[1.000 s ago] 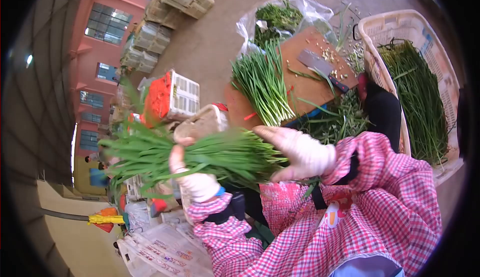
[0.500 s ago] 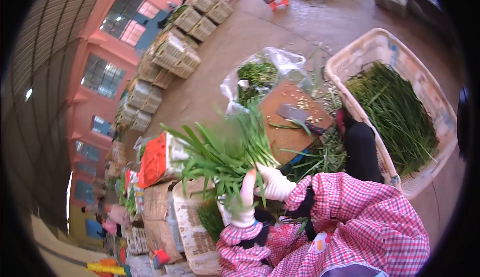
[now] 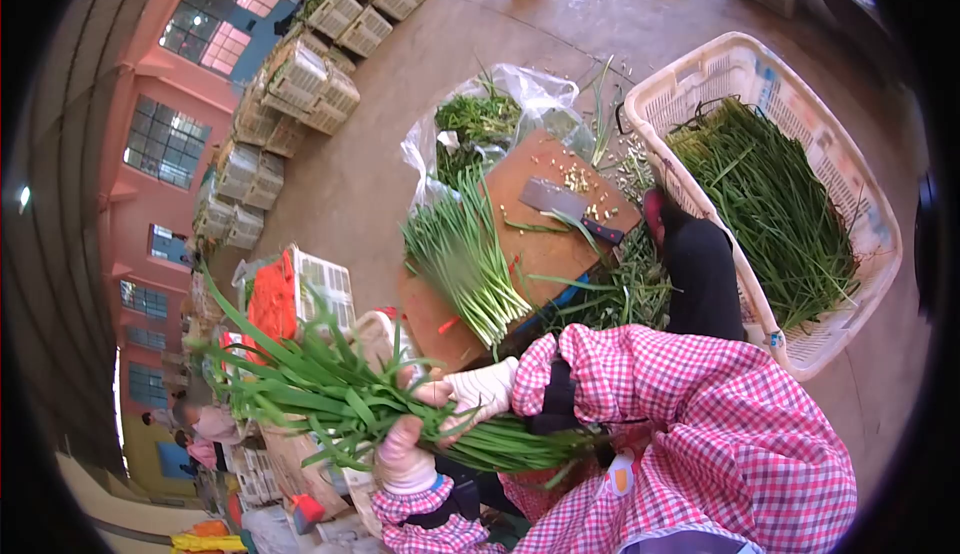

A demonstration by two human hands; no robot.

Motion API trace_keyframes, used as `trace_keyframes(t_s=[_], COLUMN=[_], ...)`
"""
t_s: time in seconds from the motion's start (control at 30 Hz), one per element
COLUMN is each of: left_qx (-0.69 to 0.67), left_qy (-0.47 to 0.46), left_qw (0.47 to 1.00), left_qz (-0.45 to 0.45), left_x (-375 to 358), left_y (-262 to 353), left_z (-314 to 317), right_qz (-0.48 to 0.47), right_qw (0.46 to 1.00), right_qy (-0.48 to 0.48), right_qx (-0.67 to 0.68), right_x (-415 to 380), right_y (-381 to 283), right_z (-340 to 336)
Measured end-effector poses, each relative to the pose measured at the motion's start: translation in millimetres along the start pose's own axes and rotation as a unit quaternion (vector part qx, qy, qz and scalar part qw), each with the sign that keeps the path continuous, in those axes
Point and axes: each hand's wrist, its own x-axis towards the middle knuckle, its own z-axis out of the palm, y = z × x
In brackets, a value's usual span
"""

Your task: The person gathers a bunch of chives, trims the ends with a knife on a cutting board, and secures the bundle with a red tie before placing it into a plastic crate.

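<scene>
My left hand and my right hand, both in pale gloves with bare fingertips showing, are closed around a bunch of garlic chives. Its broad leaf ends fan out to the left, while the stalks run right across my lap. A second bundle of chives lies on the brown cutting board, white ends facing me and apart from my hands. A cleaver with a dark handle rests on the board beside small chopped white ends. A red strip shows near the bundle.
At the right stands a large white crate of long green leaves. A clear plastic bag with greens sits behind the board. Leaf scraps litter the floor by my dark-trousered leg. Stacked crates line the left, with an orange cloth nearer.
Both hands have moved left and toward me with the bunch, which now lies across my lap. The bundle on the board shows more fully. The view has shifted slightly.
</scene>
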Motion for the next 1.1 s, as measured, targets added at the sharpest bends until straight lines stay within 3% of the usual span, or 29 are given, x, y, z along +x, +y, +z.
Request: trace_keyframes(t_s=[0.03,0.07,0.1,0.17,0.23,0.3,0.37,0.43,0.5,0.57,0.6,0.97,1.03,1.1], left_qx=[-0.029,-0.041,-0.052,-0.113,-0.178,-0.149,-0.173,-0.189,-0.15,-0.138,-0.128,-0.202,-0.222,-0.205], left_qy=[0.009,0.091,0.118,0.311,0.335,0.348,0.326,0.299,0.364,0.384,0.404,0.366,0.333,0.462], left_qw=[0.999,0.995,0.991,0.943,0.925,0.924,0.929,0.935,0.918,0.911,0.904,0.907,0.915,0.86], left_qz=[0.016,0.012,0.031,0.035,0.021,0.046,0.025,0.017,0.051,0.057,0.062,0.053,0.056,0.067], left_x=[-2.7,-5.9,-6.9,-5.7,-5.0,-7.2,-15.4,-21.9,-23.1,-24.7,-25.4,-21.3,-26.6,-26.4], left_y=[-4.5,-0.2,-0.9,16.7,17.0,25.0,25.8,25.8,27.2,29.1,29.5,-4.0,-15.1,-14.9], left_z=[-5.8,4.2,-5.2,-11.0,-67.0,-67.7,-99.7,-110.9,-103.8,-105.5,-106.5,-137.5,-173.2,-177.7], right_qz=[-0.016,0.095,0.123,0.162,0.187,0.316,0.281,0.27,0.23,0.284,0.271,0.245,0.225,0.187], right_qw=[0.998,0.992,0.989,0.984,0.973,0.944,0.946,0.95,0.956,0.921,0.927,0.913,0.877,0.878], right_qy=[-0.009,-0.074,-0.06,-0.036,-0.025,0.054,0.154,0.158,0.17,0.262,0.248,0.313,0.41,0.429], right_qx=[-0.062,0.023,-0.054,-0.07,-0.135,-0.08,-0.049,-0.015,0.064,-0.047,-0.07,-0.093,-0.114,-0.102], right_x=[2.9,-7.9,-16.5,-44.3,-77.6,-103.7,-118.6,-123.9,-128.4,-130.7,-137.1,-192.5,-206.6,-230.3], right_y=[8.2,-14.8,-21.1,6.2,31.9,21.1,34.6,20.3,13.7,-5.8,-7.9,-53.8,-68.7,-87.7], right_z=[-4.8,-0.6,-3.3,-30.3,-57.5,-54.7,-55.3,-54.0,-51.9,-44.3,-49.3,-48.0,-46.2,-49.0])
